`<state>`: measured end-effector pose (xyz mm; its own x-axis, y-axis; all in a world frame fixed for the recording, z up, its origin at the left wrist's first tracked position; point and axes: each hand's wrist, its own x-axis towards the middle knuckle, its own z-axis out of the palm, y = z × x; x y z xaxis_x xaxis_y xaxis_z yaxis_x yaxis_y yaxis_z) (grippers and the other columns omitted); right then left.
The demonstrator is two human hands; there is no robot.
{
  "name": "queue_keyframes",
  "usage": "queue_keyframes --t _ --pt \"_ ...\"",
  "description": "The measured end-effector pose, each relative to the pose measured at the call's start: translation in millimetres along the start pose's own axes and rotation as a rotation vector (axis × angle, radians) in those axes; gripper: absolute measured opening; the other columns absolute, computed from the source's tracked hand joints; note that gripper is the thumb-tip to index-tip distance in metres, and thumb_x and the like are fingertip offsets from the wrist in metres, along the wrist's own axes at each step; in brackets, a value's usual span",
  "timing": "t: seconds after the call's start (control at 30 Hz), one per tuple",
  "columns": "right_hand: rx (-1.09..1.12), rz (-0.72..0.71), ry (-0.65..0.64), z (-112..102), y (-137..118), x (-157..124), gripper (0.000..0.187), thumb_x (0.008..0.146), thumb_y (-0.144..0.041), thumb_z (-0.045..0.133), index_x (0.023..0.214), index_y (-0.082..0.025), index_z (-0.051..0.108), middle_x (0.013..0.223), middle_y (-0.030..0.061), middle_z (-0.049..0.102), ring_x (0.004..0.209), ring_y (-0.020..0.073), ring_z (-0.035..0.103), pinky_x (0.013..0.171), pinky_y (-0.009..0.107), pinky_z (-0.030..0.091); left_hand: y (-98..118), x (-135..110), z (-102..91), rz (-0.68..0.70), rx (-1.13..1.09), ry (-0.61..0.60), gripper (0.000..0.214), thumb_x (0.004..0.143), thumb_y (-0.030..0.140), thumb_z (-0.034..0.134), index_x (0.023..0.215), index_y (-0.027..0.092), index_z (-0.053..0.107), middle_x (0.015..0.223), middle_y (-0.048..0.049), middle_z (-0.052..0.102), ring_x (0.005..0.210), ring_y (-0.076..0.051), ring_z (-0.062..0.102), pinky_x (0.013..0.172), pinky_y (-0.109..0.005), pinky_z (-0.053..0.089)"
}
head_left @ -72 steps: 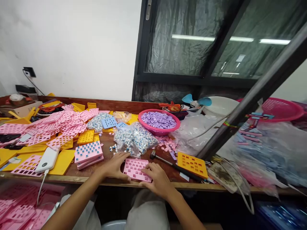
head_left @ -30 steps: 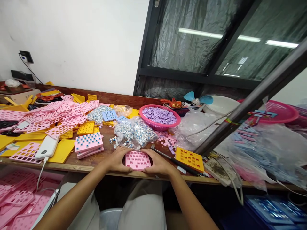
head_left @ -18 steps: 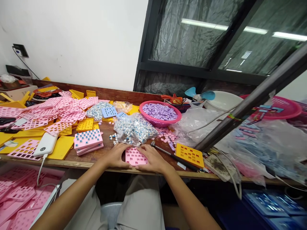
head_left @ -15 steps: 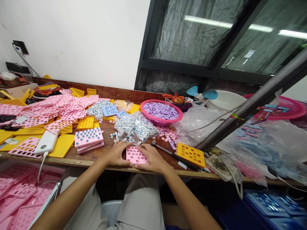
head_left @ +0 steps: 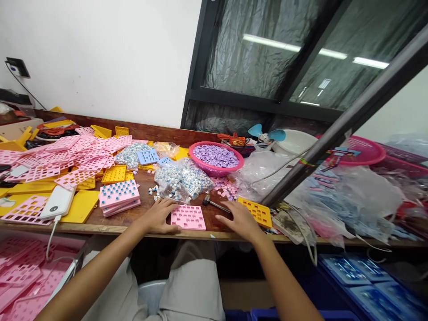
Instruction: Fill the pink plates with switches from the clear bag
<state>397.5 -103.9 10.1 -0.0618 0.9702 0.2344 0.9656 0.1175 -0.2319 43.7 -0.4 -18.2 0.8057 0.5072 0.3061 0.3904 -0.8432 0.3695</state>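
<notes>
A pink plate with square holes lies flat near the front edge of the wooden bench. My left hand rests against its left side, fingers spread and touching it. My right hand lies to the right of the plate, apart from it, fingers stretched out over the handle of a small hammer. Whether it touches the handle I cannot tell. A yellow plate lies just past the right hand.
Behind the plate sit bags of small blue-white parts and a pink basket of purple caps. A stack of filled pink plates, a white power bank and heaps of pink and yellow plates lie left. Plastic bags cover the right.
My right hand has left the pink plate and moved right onto the hammer's handle. The left hand stays at the plate's left side. The view has shifted slightly.
</notes>
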Motion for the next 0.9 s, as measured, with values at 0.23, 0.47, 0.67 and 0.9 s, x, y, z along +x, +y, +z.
queue_keyframes --t 0.23,0.47,0.67,0.9 --pt "-0.275 0.107 -0.102 -11.7 56.7 -28.7 0.038 0.090 -0.040 0.065 0.123 -0.020 0.070 0.120 0.0152 0.065 0.114 0.0337 0.059 0.100 0.045 0.043 -15.7 46.3 -3.7 0.004 0.058 -0.087 0.056 0.100 0.065 0.035 0.133 0.027 0.059 0.130 -0.0068 0.067 0.121 -0.027 0.058 0.107 -0.045 0.034" --pt "-0.349 0.084 -0.058 -1.8 43.7 -15.8 0.027 0.095 -0.024 0.051 0.113 -0.016 0.068 0.116 0.0181 0.064 0.113 0.0341 0.056 0.098 0.047 0.041 -32.8 68.6 -11.6 -0.135 0.131 0.015 0.056 0.100 0.060 0.034 0.125 0.020 0.063 0.122 -0.0138 0.069 0.116 -0.033 0.060 0.104 -0.052 0.034" --pt "-0.231 0.134 -0.119 -9.3 28.4 -26.7 0.035 0.103 -0.031 0.034 0.119 -0.017 0.062 0.112 0.0167 0.070 0.099 0.0310 0.065 0.086 0.041 0.046 17.2 39.6 10.0 -0.067 0.125 0.037 0.074 0.087 0.076 0.048 0.139 0.024 0.055 0.141 -0.0135 0.059 0.127 -0.036 0.052 0.109 -0.049 0.033" --pt "0.052 0.092 -0.260 -20.5 19.2 -46.1 0.032 0.098 -0.044 0.046 0.102 -0.020 0.067 0.107 0.0123 0.074 0.102 0.0308 0.068 0.089 0.039 0.048 30.9 23.5 42.3 -0.111 0.121 -0.026 0.085 0.091 0.078 0.035 0.152 0.018 0.040 0.154 -0.0181 0.046 0.141 -0.037 0.039 0.117 -0.052 0.022"
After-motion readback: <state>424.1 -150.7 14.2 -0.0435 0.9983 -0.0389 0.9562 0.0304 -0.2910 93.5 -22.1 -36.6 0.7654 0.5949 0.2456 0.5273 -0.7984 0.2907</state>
